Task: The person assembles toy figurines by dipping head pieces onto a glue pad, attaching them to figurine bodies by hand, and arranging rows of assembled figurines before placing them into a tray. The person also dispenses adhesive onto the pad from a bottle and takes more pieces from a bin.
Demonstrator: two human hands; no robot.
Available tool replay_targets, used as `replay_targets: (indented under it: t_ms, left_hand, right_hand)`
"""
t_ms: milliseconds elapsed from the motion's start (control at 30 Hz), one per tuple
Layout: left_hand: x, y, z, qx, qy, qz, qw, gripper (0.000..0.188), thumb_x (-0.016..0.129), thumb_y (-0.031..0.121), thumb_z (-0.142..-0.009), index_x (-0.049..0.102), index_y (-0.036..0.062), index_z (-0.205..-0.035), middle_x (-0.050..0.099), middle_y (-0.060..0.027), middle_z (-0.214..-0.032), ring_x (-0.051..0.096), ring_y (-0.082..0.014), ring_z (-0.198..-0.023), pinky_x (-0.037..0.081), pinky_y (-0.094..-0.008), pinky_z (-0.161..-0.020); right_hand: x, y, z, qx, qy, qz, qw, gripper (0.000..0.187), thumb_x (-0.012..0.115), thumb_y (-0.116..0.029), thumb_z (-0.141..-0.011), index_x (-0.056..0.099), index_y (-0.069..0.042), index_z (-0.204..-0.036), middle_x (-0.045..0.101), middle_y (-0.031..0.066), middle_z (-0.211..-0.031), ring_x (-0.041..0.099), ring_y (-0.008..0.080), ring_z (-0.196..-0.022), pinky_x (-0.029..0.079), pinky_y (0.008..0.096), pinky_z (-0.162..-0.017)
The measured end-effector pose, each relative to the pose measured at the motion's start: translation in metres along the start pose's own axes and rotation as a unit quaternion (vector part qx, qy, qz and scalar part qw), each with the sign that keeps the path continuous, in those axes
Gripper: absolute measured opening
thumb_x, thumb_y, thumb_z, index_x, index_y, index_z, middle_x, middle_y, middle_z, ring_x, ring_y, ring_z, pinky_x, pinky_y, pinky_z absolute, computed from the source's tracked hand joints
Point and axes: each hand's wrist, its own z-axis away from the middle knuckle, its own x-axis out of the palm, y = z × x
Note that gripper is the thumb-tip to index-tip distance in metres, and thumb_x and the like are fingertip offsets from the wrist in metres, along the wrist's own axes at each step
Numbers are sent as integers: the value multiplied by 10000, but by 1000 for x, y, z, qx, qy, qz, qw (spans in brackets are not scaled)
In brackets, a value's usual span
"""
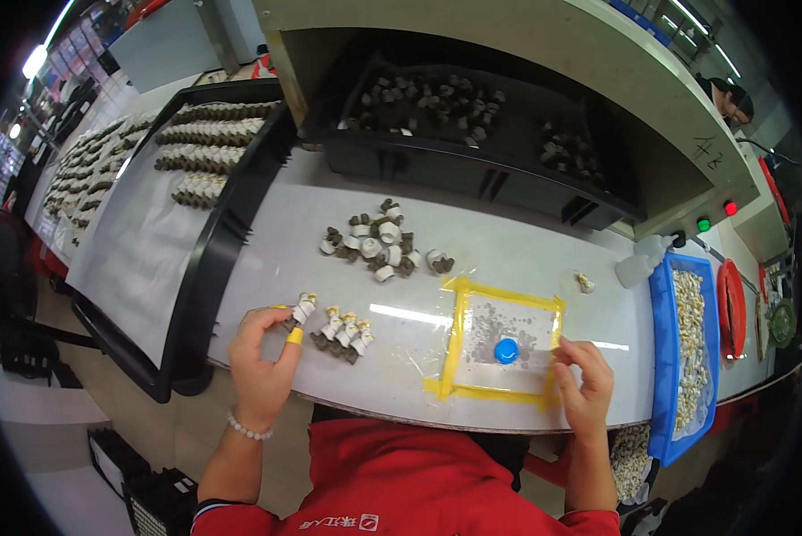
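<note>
My left hand (pixel 265 357) pinches a small white figurine (pixel 303 308) with a grey-brown base, using thumb and forefinger wrapped in yellow. Just right of it, a short row of similar figurines (pixel 345 334) stands on the white table. My right hand (pixel 586 384) is at the right edge of a yellow-taped square (pixel 460 344), its fingers loosely curled and a gap between thumb and forefinger; nothing shows in it. Inside the square are grey smudges and a blue cap (pixel 506 351). Beyond lies a pile of loose white-and-grey pieces (pixel 385 239).
A black tray (pixel 206 259) on the left holds rows of figurines on white sheeting. A dark bin (pixel 472 170) of pieces sits under the hood. On the right are a blue tray (pixel 660 357) of small cream pieces, a white bottle (pixel 635 270) and a lone small piece (pixel 585 282).
</note>
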Motion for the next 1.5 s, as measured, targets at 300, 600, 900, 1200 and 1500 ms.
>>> replay_targets:
  t_ms: [300, 600, 900, 1200, 1500]
  left_hand:
    - [4, -3, 2, 48, -67, -40, 996, 311, 639, -30, -720, 621, -4, -1029, 639, -147, -955, 582, -312, -937, 476, -362, -824]
    - [0, -3, 1, 53, -84, -47, 994, 346, 590, -63, -738, 616, -30, -1081, 648, -160, -997, 571, -331, -952, 471, -364, -829]
    - [2, -3, -5, 81, -98, -28, 991, 274, 633, -27, -751, 626, -34, -1024, 652, -156, -982, 578, -310, -922, 476, -360, -807]
    - [25, 31, 7, 62, -94, -131, 985, 651, 807, 260, -606, 488, -11, -1103, 489, -201, -1103, 458, -367, -1036, 387, -443, -907]
    - [39, 36, 12, 57, -111, -199, 972, 515, 743, 226, -621, 543, 40, -1058, 432, -201, -1121, 431, -358, -1054, 389, -467, -879]
  right_hand:
    - [-19, 31, 35, 74, 52, 12, 996, 331, 569, 1, -854, 578, 20, -1185, 575, 67, -905, 538, 138, -834, 438, 253, -740]
    - [-11, 38, 33, 77, 57, -7, 995, 331, 569, 8, -861, 576, 12, -1192, 565, 64, -885, 538, 137, -807, 438, 240, -735]
    - [-15, 39, 34, 98, 44, -33, 994, 334, 554, 6, -880, 568, 6, -1214, 555, 55, -911, 533, 132, -852, 435, 236, -776]
    - [-15, 47, 39, 99, 63, -51, 992, 340, 549, 26, -860, 564, 31, -1200, 562, 66, -882, 536, 136, -822, 439, 238, -747]
    - [-12, 46, 38, 94, 73, -61, 991, 327, 555, 24, -854, 575, 34, -1181, 570, 75, -856, 545, 141, -797, 443, 237, -715]
